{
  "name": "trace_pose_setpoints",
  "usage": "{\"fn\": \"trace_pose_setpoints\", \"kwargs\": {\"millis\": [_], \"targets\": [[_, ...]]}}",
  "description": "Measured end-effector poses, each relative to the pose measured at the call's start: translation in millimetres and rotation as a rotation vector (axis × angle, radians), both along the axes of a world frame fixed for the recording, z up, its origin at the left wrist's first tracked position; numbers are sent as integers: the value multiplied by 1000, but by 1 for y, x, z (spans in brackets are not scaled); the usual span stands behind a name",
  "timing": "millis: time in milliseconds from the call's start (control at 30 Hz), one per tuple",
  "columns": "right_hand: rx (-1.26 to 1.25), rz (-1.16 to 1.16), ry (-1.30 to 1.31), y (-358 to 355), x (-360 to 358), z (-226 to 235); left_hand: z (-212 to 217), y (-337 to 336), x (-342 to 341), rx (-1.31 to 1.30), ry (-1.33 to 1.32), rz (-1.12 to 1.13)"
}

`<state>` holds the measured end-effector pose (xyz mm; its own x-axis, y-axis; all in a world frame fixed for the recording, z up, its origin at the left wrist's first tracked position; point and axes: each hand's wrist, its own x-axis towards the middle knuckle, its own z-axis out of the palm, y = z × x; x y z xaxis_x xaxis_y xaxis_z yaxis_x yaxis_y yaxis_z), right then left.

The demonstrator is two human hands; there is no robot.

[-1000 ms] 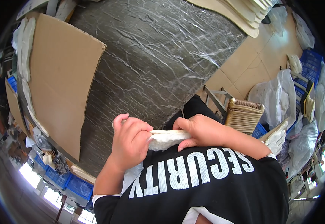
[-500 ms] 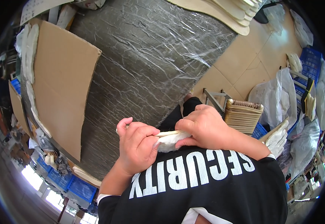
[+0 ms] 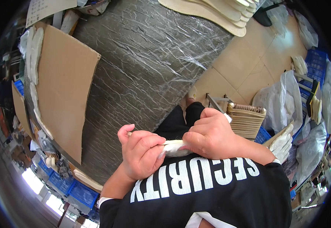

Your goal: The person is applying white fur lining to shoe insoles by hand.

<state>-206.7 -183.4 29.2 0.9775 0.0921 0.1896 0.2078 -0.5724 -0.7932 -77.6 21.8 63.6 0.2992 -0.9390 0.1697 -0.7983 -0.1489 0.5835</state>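
While left hand (image 3: 142, 154) and right hand (image 3: 211, 135) meet at chest, fingers pinch white insole (image 3: 175, 148).

Two hands: left hand (image 3: 142, 155), right hand (image 3: 210, 137). One pale insole piece (image 3: 173, 147) between them. One surface (image 3: 142, 72), wrapped in grey film. One cardboard sheet (image 3: 64, 98) lying on it. One fanned row of tan insoles (image 3: 211, 11) at the far edge; count unclear. One stack of insoles (image 3: 246, 121) by the knee. Blue crates (image 3: 316, 64): several, number uncertain.
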Motion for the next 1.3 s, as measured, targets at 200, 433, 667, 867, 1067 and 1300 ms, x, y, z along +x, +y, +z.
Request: {"fn": "trace_pose_setpoints", "kwargs": {"millis": [200,433,667,867,1067,1300], "targets": [[-16,-15,-13,-3,-1,17,5,-6,-10,-59,-57,-34],[-36,22,-30,-6,-7,20,10,-7,-19,-122,-129,-29],[-29,48,-109,-7,-8,25,15,-4,-28,-101,-141,16],[-114,-31,-145,-3,-14,25,28,-7,-30,3,-197,59],[-155,-63,-126,2,-17,28,39,-6,-37,131,-252,133],[-159,-85,-119,3,-21,30,45,-1,-41,134,-232,191]]}}
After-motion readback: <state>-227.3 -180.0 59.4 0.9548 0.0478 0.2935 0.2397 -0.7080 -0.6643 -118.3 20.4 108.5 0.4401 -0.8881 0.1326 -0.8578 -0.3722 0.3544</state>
